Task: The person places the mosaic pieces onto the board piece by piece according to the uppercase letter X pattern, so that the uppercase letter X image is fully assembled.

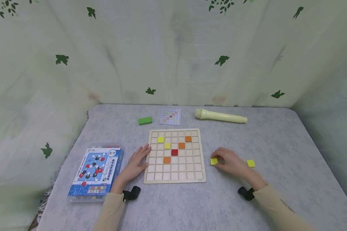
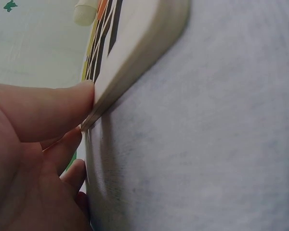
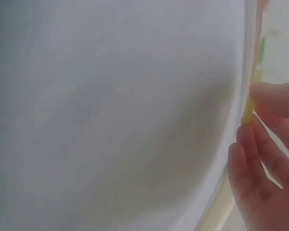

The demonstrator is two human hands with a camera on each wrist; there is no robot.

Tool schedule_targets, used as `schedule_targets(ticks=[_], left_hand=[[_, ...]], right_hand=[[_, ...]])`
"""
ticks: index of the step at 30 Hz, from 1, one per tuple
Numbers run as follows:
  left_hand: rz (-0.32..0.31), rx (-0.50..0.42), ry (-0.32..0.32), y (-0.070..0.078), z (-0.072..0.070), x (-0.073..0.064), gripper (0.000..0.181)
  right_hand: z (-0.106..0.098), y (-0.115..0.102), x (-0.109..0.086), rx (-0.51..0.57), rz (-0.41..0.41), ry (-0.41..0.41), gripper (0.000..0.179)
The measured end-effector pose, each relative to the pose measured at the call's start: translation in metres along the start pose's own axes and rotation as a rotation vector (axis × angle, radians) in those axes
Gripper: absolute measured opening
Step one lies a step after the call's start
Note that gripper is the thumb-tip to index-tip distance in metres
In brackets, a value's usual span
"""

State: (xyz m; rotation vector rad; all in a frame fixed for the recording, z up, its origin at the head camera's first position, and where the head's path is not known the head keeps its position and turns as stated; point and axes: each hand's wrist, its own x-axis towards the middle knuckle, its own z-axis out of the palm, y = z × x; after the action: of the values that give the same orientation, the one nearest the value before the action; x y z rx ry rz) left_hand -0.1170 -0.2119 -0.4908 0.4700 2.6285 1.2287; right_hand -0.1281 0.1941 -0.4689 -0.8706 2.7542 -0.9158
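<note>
We inspect grey tablecloth point(image 1: 173, 205), wooden grid board point(image 1: 174, 182) on it. Left hand point(image 1: 136, 163): fingers extended, touching board's left edge. Right hand point(image 1: 230, 163): thumb and fingers pinch yellow tile point(image 1: 213, 162), right of board. Pattern card point(image 1: 170, 116): beyond board. We count six tiles point(image 1: 174, 152) seated in board; loose yellow tile point(image 1: 251, 163) near right hand.

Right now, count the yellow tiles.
4 yellow tiles: two on the grid board, one pinched in the right hand, one on the table to that hand's right. More may hide beneath the hand.
</note>
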Motion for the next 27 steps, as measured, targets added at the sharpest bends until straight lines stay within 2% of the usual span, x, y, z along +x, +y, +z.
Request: schedule_targets(ticks=[8, 15, 21, 27], left_hand=[[-0.012, -0.01, 0.001, 0.001, 0.0, 0.001, 0.061], [-0.007, -0.015, 0.001, 0.002, -0.001, 0.0, 0.061], [-0.004, -0.015, 0.005, 0.002, 0.0, 0.0, 0.061], [-0.011, -0.019, 0.008, 0.002, 0.0, 0.0, 0.061]], right_hand=[[0.025, -0.041, 0.045, 0.046, 0.008, -0.067, 0.023], [0.045, -0.064, 0.071, -0.003, -0.003, -0.096, 0.021], [0.052, -0.072, 0.08, -0.047, -0.002, -0.095, 0.022], [0.047, -0.066, 0.072, 0.015, 0.053, -0.065, 0.022]])
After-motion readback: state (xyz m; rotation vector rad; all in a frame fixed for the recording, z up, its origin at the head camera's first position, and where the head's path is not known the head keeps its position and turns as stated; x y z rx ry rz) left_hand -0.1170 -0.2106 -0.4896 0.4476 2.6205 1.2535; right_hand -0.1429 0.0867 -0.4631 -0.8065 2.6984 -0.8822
